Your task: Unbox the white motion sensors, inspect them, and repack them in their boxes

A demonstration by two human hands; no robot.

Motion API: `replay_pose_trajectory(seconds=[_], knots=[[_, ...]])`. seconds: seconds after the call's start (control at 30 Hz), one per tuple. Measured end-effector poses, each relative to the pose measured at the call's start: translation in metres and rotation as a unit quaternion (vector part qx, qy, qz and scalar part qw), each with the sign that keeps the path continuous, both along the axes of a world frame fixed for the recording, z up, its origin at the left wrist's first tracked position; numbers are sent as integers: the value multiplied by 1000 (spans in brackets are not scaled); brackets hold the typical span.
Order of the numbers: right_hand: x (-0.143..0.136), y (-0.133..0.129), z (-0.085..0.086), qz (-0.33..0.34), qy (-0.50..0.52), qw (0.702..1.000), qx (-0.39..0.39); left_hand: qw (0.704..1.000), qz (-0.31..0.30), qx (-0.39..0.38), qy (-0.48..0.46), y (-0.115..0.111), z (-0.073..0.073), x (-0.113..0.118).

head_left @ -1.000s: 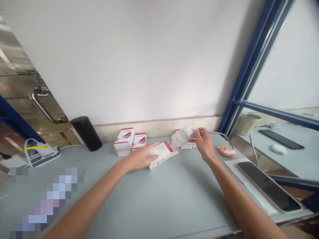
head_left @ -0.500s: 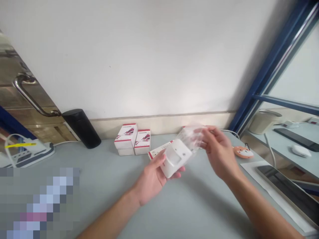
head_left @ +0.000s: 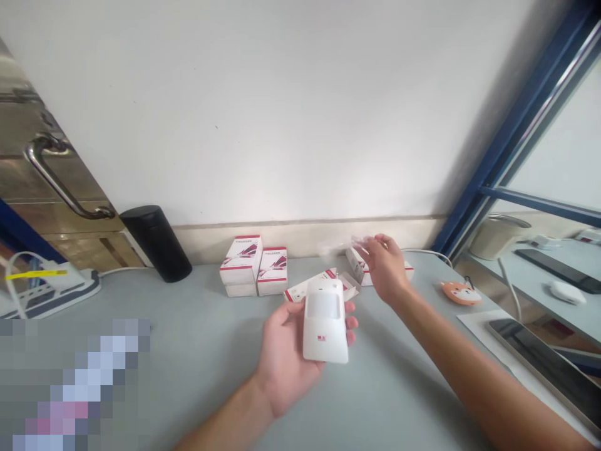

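Observation:
A white motion sensor (head_left: pixel 323 335) with a translucent window and a small red logo rests in my left hand (head_left: pixel 288 360), whose thumb and fingers hold its sides. Further back, my right hand (head_left: pixel 387 266) pinches a clear plastic bag (head_left: pixel 340 245), blurred against the wall. Behind the sensor lies an open white and red box (head_left: pixel 300 289), partly covered by it. Another white and red box (head_left: pixel 359 266) stands behind my right hand, which hides much of it.
White and red boxes (head_left: pixel 241 263) stand beside another such box (head_left: pixel 273 270) near the wall. A black cylinder (head_left: pixel 157 243) is at left, by a power strip (head_left: pixel 70 288). On the right are an orange animal-faced case (head_left: pixel 461 293) and a dark phone (head_left: pixel 539 357) on white paper.
The plastic bag has come off the sensor and moved back and left with my right hand. My left hand has brought the sensor closer and turned it upright, its front facing me.

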State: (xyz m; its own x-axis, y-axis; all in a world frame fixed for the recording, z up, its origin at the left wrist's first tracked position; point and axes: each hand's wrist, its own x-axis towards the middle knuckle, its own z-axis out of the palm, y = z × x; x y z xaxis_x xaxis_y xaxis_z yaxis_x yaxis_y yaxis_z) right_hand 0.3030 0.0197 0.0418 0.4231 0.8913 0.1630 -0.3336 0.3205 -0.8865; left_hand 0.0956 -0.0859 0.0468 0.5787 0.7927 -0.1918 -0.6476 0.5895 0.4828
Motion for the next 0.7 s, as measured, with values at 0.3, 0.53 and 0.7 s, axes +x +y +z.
replay_pose_trajectory(seconds=[0.3, 0.53, 0.7], knots=[[21, -12, -6, -140, -400, 904, -59, 999, 13, 6, 32, 15, -16, -5], [-7, -63, 2, 217, -321, 917, -96, 998, 18, 13, 53, 14, -17, -4], [-22, -71, 4, 296, -189, 925, -143, 994, 44, 53, 80, 14, -18, -1]])
